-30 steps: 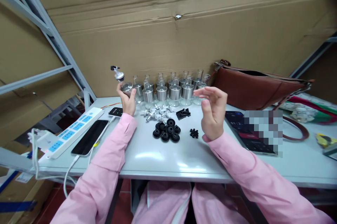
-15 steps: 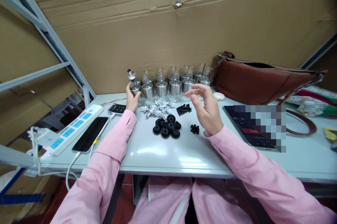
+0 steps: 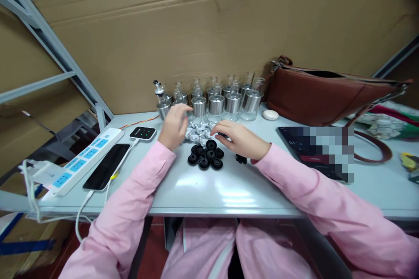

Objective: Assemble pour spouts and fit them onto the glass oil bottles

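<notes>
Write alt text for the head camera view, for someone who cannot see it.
A person in pink sleeves reaches over a grey table: the left hand and right hand both hover at a pile of small silver parts, beside black rubber rings. Behind stands a row of small glass-and-metal bottles; a brown bag lies right.

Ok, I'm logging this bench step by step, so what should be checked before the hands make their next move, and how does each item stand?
1. Left hand free of parts: cannot tell, it is blurred.
2. Right hand within reach of the silver fittings: ok, its fingertips are at that pile.
3. Black caps gathered together: ok, one cluster near both hands.
4. Bottles upright: ok, in rows at the back.
5. Spouted bottle set down: ok, at the row's left end.
6. Table front bare: ok.
</notes>
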`<state>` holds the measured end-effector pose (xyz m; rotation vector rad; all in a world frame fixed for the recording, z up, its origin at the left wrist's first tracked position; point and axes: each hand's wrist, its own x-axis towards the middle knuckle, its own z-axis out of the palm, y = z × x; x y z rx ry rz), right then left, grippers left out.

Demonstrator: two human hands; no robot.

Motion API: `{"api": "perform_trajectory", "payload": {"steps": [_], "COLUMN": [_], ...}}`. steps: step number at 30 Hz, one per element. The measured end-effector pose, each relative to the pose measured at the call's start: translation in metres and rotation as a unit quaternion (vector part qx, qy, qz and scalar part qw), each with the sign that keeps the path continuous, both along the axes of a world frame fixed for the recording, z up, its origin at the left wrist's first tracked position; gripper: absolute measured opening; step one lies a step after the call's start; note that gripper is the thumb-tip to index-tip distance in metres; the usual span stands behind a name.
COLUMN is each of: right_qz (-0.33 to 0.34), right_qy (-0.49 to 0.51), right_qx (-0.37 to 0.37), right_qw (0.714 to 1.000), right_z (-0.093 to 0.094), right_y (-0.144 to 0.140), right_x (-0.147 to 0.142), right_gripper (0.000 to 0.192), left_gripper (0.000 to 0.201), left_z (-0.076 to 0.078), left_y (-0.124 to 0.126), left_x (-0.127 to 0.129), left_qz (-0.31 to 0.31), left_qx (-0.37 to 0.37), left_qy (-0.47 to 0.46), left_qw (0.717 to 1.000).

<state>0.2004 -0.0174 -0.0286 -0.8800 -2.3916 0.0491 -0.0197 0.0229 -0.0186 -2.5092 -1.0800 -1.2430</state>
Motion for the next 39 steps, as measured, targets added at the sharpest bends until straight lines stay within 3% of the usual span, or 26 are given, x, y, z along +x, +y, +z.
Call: {"api": "perform_trajectory", "payload": {"steps": [3, 7, 11, 19, 25, 30, 36, 39], "right_qz": [-0.029, -0.046, -0.051, -0.059, -0.062, -0.065, -0.071, -0.073], "right_qy": [-0.002, -0.009, -0.010, 0.008, 0.010, 0.018, 0.034, 0.040], "right_qx": [0.007, 0.008, 0.017, 0.029, 0.035, 0.034, 0.040, 0.043], "right_qw": [1.000, 0.999, 0.999, 0.998, 0.997, 0.997, 0.996, 0.996], "right_z": [-0.009, -0.013, -0.011, -0.010, -0.007, -0.006, -0.007, -0.006], "right_y": [0.007, 0.011, 0.013, 0.011, 0.009, 0.010, 0.009, 0.008], "right_x": [0.004, 0.012, 0.015, 0.020, 0.023, 0.024, 0.026, 0.027], "right_gripper": [0.018, 0.017, 0.015, 0.016, 0.015, 0.016, 0.016, 0.016], "left_gripper": [0.020, 0.025, 0.027, 0.015, 0.019, 0.019, 0.015, 0.014], "left_z": [-0.007, -0.015, -0.014, -0.024, -0.023, -0.021, -0.029, -0.027], "left_y": [-0.009, -0.010, -0.012, -0.009, -0.011, -0.012, -0.003, -0.002], "left_x": [0.007, 0.011, 0.013, 0.014, 0.018, 0.017, 0.014, 0.013], "left_qz": [0.052, 0.162, 0.197, 0.191, 0.203, 0.200, 0.134, 0.115], "left_qx": [-0.034, -0.031, -0.020, -0.099, -0.173, -0.165, -0.156, -0.127], "left_qy": [0.170, 0.288, 0.304, 0.312, 0.273, 0.199, 0.056, 0.008], "left_qw": [0.984, 0.943, 0.932, 0.925, 0.924, 0.945, 0.977, 0.985]}}
